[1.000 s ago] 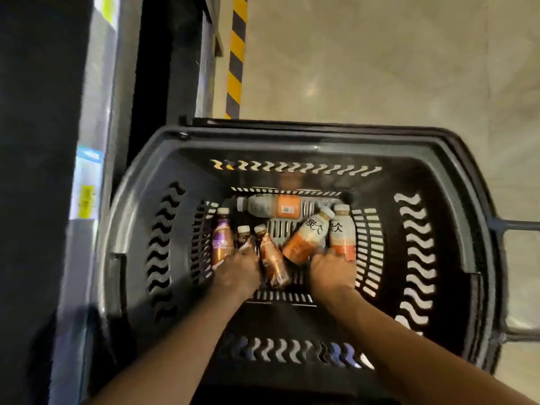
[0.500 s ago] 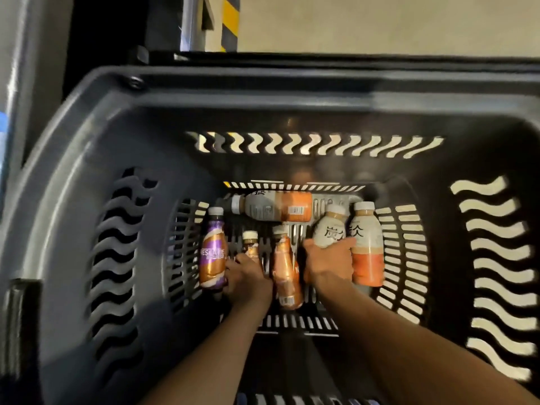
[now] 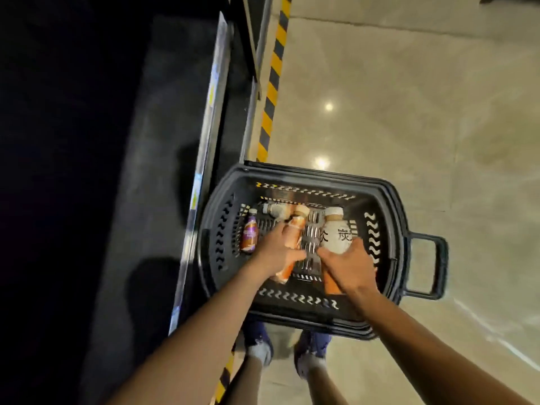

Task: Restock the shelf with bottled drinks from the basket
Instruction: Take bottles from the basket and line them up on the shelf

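Both hands now lifting: left hand (image 3: 279, 249) fingers wrapped round orange bottle (image 3: 293, 232), right hand (image 3: 346, 266) gripping white bottles (image 3: 336, 233) above basket (image 3: 388, 200). Next: swing to shelf (image 3: 204, 135) left of basket.

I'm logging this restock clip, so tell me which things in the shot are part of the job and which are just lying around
Part of the job:
- basket
- left hand gripping slim orange bottle
- right hand gripping white-and-orange bottles
- purple bottle and bottle lying at the back, both in the basket
- shelf edge

Just there:
- yellow-black floor stripe
- tiled floor
- the person's shoes
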The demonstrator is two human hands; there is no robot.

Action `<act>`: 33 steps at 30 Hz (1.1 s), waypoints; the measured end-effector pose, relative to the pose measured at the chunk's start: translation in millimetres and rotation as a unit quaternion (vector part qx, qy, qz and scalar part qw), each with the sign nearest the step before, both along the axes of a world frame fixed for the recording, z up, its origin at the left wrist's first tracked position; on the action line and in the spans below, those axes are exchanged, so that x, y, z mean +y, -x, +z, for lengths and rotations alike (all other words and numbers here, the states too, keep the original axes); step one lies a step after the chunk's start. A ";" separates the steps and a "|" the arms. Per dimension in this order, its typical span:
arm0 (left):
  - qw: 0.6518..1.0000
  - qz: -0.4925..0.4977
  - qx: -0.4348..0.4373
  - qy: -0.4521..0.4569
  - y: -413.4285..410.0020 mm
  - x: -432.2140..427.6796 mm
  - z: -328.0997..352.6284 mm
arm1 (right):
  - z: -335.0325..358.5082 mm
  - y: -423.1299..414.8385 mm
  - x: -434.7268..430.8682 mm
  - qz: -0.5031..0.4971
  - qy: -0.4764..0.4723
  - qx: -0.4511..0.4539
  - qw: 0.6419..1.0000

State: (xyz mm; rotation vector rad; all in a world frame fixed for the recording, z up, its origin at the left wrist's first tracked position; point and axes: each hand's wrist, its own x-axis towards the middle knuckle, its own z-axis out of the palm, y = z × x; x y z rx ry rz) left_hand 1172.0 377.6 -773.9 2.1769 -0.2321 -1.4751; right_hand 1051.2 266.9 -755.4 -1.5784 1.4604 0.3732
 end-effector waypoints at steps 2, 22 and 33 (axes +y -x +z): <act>0.999 0.027 -0.005 0.025 -3.5 -0.3 79.0 | 76.7 -7.0 0.5 0.014 0.014 -0.014 1.000; 0.831 0.437 -0.126 0.320 103.2 70.4 554.0 | 506.5 16.0 38.1 0.148 0.001 -0.305 0.941; 0.698 0.567 -0.346 0.266 198.3 172.9 668.3 | 621.4 15.0 124.2 0.362 -0.076 -0.415 0.831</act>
